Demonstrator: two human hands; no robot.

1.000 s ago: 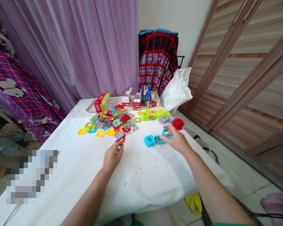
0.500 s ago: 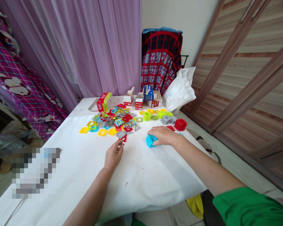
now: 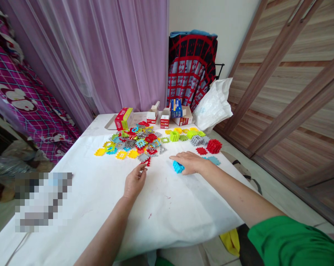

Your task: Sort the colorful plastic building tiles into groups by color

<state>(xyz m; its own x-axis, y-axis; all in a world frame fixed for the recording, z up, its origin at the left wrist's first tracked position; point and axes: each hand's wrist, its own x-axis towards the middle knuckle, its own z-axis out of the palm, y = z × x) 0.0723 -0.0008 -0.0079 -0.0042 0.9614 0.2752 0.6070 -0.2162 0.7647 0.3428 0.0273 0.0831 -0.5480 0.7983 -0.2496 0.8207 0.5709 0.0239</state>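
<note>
My right hand [image 3: 191, 162] is closed around a small blue block of toothed plastic pieces [image 3: 178, 167] on the white tabletop. Its index finger reaches out past the block's top, and the palm side is hidden. Left of it, my left hand [image 3: 135, 180] rests with curled fingers, the tips at a red toothed piece [image 3: 146, 162]; whether they grip it is hidden. Just beyond lies a mixed pile of interlocking pieces [image 3: 133, 140]. Flat light-blue pieces [image 3: 213, 160] lie behind my right wrist, near a red block [image 3: 214, 146] and a flat red piece [image 3: 201, 150].
Grey pieces [image 3: 196, 140] and a green block [image 3: 174, 136] stand at the back right. Small cardboard boxes [image 3: 164, 121] and a white plastic bag [image 3: 213, 105] line the far edge. A blurred-out object [image 3: 44, 201] lies at the left of the white-covered table [image 3: 100, 207].
My right hand has shifted slightly, its index finger now stretched further over the blue block. The light-blue pieces behind the wrist show more. My left hand stays beside the red piece.
</note>
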